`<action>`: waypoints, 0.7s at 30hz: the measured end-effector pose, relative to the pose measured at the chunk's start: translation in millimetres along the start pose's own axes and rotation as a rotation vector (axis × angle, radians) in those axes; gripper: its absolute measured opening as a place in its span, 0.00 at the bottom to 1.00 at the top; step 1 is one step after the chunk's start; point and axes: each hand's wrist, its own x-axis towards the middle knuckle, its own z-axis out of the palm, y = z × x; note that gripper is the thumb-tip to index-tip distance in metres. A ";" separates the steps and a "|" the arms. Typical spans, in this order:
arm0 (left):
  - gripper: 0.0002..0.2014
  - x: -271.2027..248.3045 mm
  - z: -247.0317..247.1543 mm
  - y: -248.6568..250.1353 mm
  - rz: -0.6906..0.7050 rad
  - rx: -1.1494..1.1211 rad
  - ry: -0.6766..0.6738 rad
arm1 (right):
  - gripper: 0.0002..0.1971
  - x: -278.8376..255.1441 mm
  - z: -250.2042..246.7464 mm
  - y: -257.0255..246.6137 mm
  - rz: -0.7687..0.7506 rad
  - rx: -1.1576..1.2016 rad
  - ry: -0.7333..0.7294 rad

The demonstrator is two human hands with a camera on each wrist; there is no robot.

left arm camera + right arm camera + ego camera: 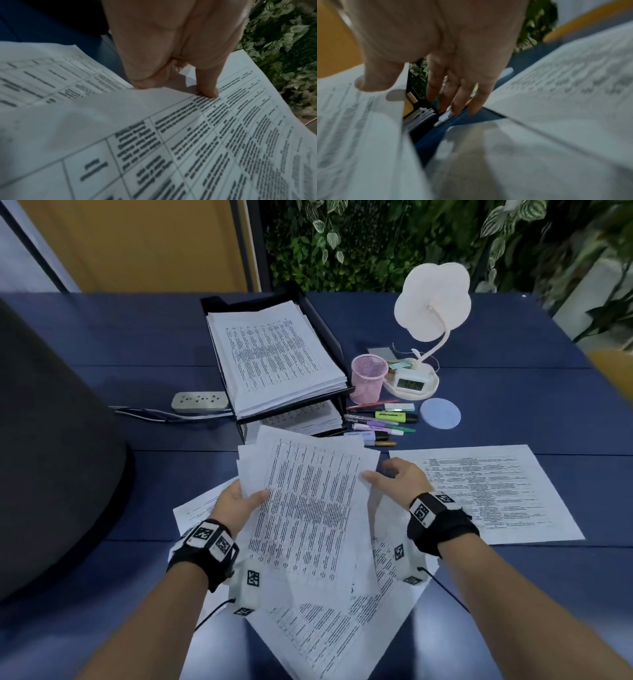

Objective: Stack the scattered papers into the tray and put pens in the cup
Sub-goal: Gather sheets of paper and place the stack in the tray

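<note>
fingers (263, 494) of the left hand (239, 501) pinch the left edge of a loose sheaf of papers (308, 508), thumb on top, other fingers hidden under. right hand (399, 479) grips the sheaf's right edge: thumb on the sheet, fingers (458, 100) behind, nearly straight. sheaf is held up off the desk (102, 354), near centre, w/ its long axis running near-to-far, sheets fanned and not squared. tray (329, 337) lies straight ahead, far side of the sheaf, already stacked w/ paper; both hands about equally near it. more papers lie flat under the sheaf, and one sheet (486, 494) at right. thin, floppy printed sheets w/ table grids. right of the tray: pink mesh cup (368, 378), round and apparently empty, w/ pens (380, 424) lying in a row just near of it.
</note>
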 end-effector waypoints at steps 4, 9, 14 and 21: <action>0.13 1.8 1.8 16.6 0.075 -0.056 0.030 | 0.18 -11.9 19.7 -15.5 -0.019 0.406 -0.215; 0.18 2.0 7.3 51.2 0.178 -0.156 0.116 | 0.17 -19.5 20.9 -53.2 -0.155 0.549 0.007; 0.15 -5.7 7.0 73.3 0.302 -0.147 0.128 | 0.16 -29.4 17.2 -90.6 -0.284 0.668 0.136; 0.17 0.5 -1.3 69.1 0.238 -0.119 0.165 | 0.18 -26.7 32.8 -89.2 -0.203 0.589 0.144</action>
